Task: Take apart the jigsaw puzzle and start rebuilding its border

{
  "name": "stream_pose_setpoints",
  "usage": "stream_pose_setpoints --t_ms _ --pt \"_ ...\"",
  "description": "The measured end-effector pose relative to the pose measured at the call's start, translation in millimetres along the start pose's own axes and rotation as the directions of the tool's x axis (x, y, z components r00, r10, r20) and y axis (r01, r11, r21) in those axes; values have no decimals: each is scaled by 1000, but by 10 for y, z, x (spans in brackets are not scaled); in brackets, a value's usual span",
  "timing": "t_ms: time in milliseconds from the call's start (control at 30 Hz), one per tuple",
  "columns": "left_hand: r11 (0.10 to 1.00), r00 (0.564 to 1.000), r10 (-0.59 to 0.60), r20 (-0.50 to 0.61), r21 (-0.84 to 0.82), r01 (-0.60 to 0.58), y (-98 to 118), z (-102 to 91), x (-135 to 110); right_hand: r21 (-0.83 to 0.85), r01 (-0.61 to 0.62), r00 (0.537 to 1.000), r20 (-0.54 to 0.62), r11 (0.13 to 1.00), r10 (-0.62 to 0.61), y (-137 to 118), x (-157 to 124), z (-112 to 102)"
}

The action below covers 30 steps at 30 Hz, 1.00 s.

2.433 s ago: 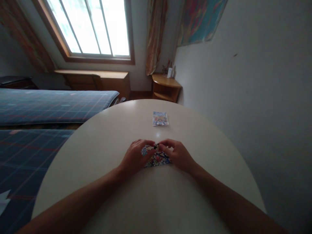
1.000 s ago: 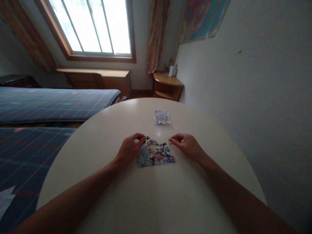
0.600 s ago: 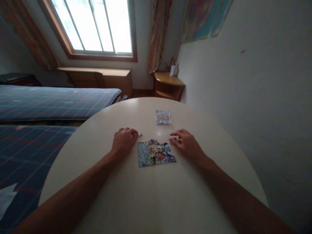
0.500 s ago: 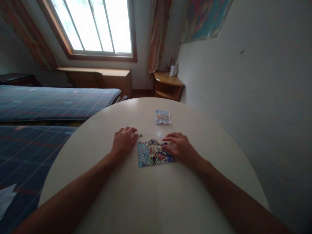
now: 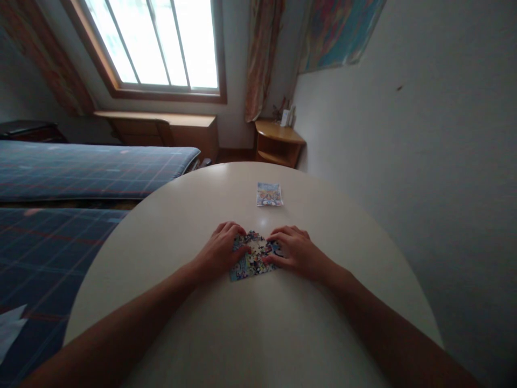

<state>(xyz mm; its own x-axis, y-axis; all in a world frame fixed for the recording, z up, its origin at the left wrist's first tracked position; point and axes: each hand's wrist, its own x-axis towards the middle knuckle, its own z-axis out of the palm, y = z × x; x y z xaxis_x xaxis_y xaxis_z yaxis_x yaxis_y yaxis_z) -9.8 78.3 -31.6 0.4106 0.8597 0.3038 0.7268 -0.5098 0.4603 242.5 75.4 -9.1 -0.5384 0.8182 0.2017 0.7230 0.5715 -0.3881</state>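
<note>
On the near half of the round desk [image 5: 258, 328], the partly assembled jigsaw [image 5: 254, 264] lies flat between both hands, its long axis running left to right, right end slightly farther away. Left hand [image 5: 222, 251] and right hand [image 5: 298, 251] are equally near, touching opposite ends; each grip is loose, thumb and fingers parted.

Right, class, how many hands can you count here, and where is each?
2: the left hand is at the left side of the puzzle, and the right hand is at its right side.
</note>
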Motion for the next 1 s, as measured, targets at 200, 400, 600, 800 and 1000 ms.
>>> stream_pose_setpoints --t_ms 200,400,600,800,1000 --pt "996 998 -59 -18 -65 58 12 38 20 27 23 1000 12 999 -24 -38 7 23" --pt "994 1000 12 -14 -110 -13 79 -4 43 31 18 1000 3 999 -18 -121 7 37" --pt "968 999 46 -19 -245 -49 173 -35 23 136 26 995 -101 990 -13 -204 37 116" --pt "968 997 -52 52 -242 63 196 -79 4 163 -53 983 -163 985 80 -217 73 110" --pt "992 988 -118 100 -41 123 134 -205 -105 33 -177 977 -116 984 180 -55 66 55"
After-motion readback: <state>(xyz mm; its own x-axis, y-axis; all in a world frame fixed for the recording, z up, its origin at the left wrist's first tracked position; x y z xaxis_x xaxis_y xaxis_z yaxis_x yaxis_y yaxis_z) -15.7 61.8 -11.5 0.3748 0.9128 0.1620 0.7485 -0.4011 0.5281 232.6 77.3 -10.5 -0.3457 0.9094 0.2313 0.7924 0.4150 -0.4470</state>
